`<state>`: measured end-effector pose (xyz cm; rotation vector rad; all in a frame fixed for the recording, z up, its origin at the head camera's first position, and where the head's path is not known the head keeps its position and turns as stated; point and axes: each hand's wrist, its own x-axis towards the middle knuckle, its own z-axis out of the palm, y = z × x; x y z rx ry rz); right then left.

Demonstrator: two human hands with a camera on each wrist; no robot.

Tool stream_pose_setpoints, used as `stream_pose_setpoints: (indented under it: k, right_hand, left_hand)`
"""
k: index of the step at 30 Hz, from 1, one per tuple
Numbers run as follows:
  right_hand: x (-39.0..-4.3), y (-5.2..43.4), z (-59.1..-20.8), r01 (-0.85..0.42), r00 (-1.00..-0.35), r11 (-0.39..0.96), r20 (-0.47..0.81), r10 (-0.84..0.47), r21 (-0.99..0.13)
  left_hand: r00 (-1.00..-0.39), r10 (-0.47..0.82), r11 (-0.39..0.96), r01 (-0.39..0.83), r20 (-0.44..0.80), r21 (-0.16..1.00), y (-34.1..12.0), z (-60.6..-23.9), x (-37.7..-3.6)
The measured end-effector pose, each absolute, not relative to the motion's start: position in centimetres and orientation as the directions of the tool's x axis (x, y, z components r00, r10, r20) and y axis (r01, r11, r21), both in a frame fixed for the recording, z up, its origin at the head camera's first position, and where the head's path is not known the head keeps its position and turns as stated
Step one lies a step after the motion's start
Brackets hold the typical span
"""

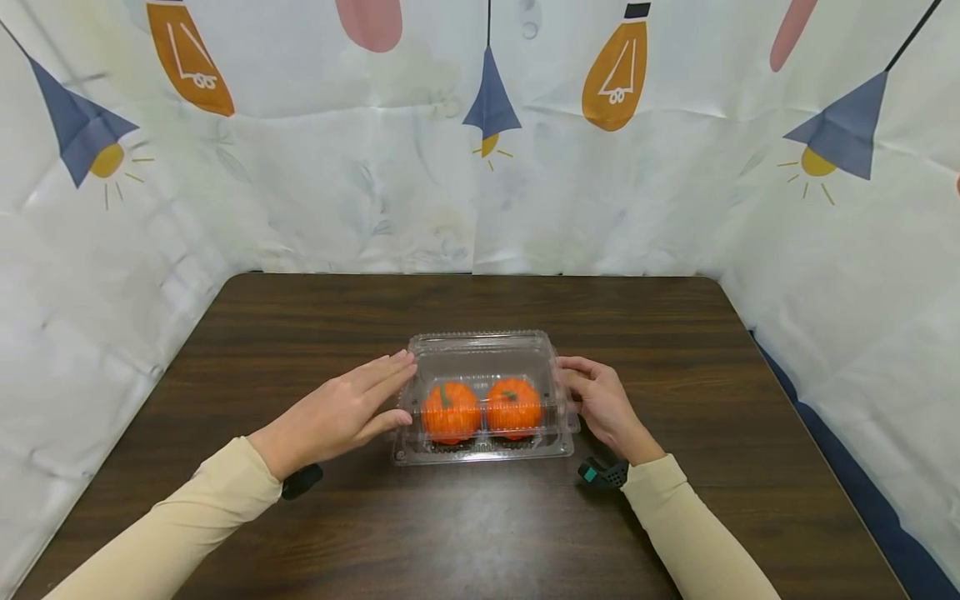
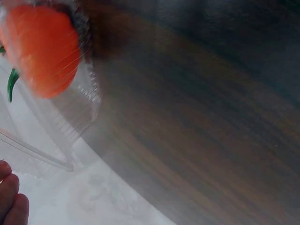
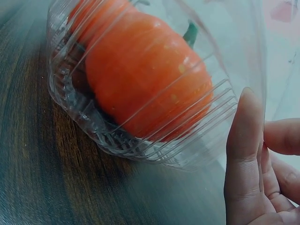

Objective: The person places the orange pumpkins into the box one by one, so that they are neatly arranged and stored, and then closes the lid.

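Observation:
A clear plastic clamshell container (image 1: 483,456) sits on the table in the head view. Inside it, side by side, are two small orange pumpkins with green stems, a left pumpkin (image 1: 451,414) and a right pumpkin (image 1: 513,408). The clear lid (image 3: 248,51) appears partly raised over them. My left hand (image 1: 345,410) is at the container's left side, fingers nearly straight, fingertips by the lid edge; the left wrist view shows only some fingertips (image 2: 14,201). On the opposite side, my right hand (image 1: 603,404) pinches the lid's edge between thumb and fingers.
The dark wood-grain table (image 1: 480,533) has rounded far corners. White curtains (image 1: 337,192) printed with lamps and bulbs hang behind it and along both sides. Dark blue fabric (image 1: 847,467) shows beyond the table's right edge. Both wrists wear dark straps.

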<state>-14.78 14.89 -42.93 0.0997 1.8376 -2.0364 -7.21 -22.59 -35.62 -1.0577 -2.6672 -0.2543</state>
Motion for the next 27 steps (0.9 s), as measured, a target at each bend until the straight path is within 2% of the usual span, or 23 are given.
stream_pose_setpoints:
  k: [13, 20, 27]
  right_hand:
    - [-14.9, 15.0, -43.0, 0.345, -0.918, -0.106, -0.311, -0.247, -0.933]
    - [-15.0, 14.9, -42.8, 0.365, -0.915, -0.095, -0.338, -0.22, -0.926]
    - [-14.8, 15.3, -42.8, 0.347, -0.916, 0.001, -0.339, -0.217, -0.938]
  left_hand:
    - [-0.588, 0.707, 0.664, 0.743, 0.394, -0.085, -22.3, -37.6, -6.9]
    - [-0.582, 0.698, 0.674, 0.731, 0.416, -0.108, -22.3, -38.1, -6.7]
    - [-0.577, 0.694, 0.676, 0.728, 0.43, -0.114, -22.0, -38.4, -6.5]
